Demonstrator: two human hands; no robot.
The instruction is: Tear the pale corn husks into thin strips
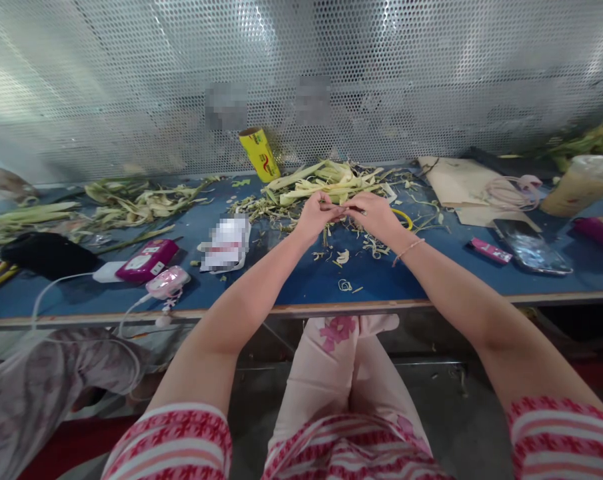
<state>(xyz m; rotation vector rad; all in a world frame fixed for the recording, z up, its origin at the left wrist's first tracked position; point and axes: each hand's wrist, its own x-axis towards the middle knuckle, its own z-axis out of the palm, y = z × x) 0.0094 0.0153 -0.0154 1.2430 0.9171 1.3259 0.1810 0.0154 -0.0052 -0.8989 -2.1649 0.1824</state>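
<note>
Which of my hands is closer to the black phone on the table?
Right. The right hand sits left of the phone, not touching; the left hand lies farther left, beyond it.

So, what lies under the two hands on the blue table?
Small pale green husk scraps lie on the blue table top below the left hand and right hand, which pinch a thin strip. A yellow ring shows partly; the right hand covers its rest.
</note>
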